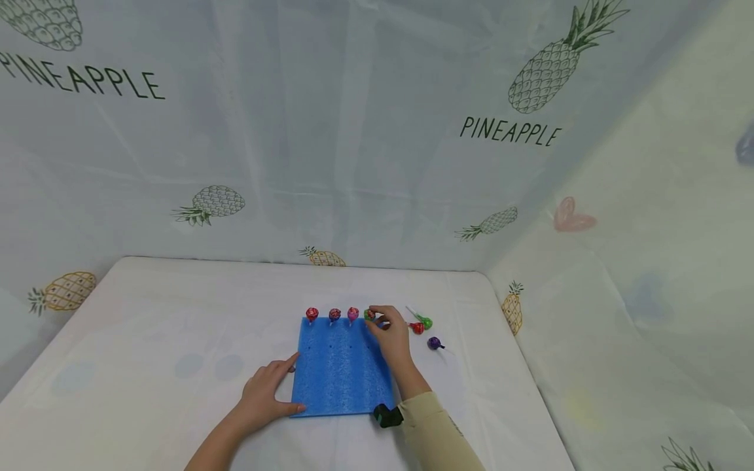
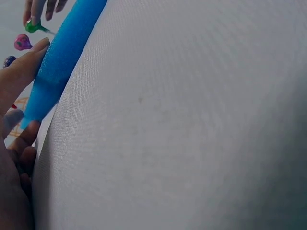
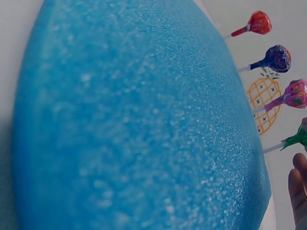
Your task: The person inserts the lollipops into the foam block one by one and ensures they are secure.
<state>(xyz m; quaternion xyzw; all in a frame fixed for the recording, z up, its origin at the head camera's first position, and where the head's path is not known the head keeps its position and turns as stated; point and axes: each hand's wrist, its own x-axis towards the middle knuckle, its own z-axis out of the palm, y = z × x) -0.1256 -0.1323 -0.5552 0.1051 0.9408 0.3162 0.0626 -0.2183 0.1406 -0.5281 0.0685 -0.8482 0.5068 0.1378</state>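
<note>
Green lollipop (image 1: 369, 314) stands at far edge of blue foam block (image 1: 341, 369), 4th in row w/ three other lollipops (image 1: 334, 314). Right hand (image 1: 391, 333) grip pinches its head. Left hand (image 1: 266, 391) grip released, fingers flat, pressing block's near-left edge. Three loose lollipops (image 1: 425, 330) lie on white surface (image 1: 177, 340) just right of block.

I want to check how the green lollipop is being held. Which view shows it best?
Head view: the right hand pinches the green lollipop at the blue foam board row's end. Right wrist shows only its edge; left wrist shows it small and distant.
</note>
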